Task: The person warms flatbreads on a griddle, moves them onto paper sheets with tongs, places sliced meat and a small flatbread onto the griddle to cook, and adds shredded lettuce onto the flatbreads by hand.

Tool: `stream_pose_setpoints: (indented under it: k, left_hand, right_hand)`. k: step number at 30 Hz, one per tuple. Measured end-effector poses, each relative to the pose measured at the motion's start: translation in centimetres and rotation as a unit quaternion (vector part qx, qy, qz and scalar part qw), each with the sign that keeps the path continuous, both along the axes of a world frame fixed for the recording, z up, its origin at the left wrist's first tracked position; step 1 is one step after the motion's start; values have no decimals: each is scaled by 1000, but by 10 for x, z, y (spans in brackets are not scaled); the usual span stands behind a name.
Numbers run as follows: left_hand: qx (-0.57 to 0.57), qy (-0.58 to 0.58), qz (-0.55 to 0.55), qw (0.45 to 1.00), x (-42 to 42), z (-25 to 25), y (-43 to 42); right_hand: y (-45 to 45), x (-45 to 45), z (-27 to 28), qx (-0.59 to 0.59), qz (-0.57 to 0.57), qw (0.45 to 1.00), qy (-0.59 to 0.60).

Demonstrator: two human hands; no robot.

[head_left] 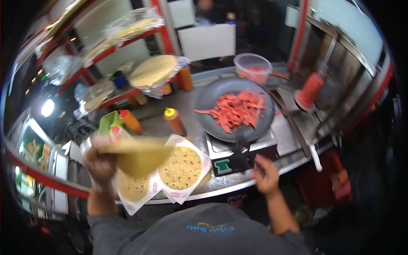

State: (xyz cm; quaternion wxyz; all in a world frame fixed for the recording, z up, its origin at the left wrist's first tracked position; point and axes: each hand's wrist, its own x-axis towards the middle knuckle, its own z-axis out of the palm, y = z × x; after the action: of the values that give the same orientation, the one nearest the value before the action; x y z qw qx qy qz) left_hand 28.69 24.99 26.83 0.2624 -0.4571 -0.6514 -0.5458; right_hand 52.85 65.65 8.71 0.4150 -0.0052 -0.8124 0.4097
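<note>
My left hand (101,163) grips a thin round flatbread (142,160) by its edge, and both are smeared by motion. Under it lies a second flatbread (134,187) on white printed paper. To the right of that, a browned, spotted flatbread (182,168) rests on another paper sheet (205,163). My right hand (266,175) hovers in front of the counter edge, fingers loosely bent and apart, with nothing seen in them. Beyond it sits a dark frying pan (208,97) holding strips of reddish meat (240,108).
A yellow-capped sauce bottle (175,122) and a red-orange bottle (131,122) stand behind the papers. More flatbreads (155,71) are stacked on the left shelf. A clear plastic tub (253,68), a long knife (315,157) and a vertical meat spit (311,90) are at the right.
</note>
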Motion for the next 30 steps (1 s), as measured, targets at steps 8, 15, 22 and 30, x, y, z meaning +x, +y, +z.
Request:
stream_pose_setpoints:
  k: [8,15,22,30]
  left_hand:
    - [-99,18,50,994,92,-95,36]
    - [-239,-44,25,970,97,-115,-8]
    - [-249,-7,110,962,54,-72,20]
    - [-173,-3,85,981,-69,-24,147]
  right_hand:
    - [147,-133,119,377,-267,847,-262]
    - [112,-140,180,465,-181,819,-284]
    - [121,-164,130,553,-125,792,-225]
    - [166,-108,117,428,-253,839,-221]
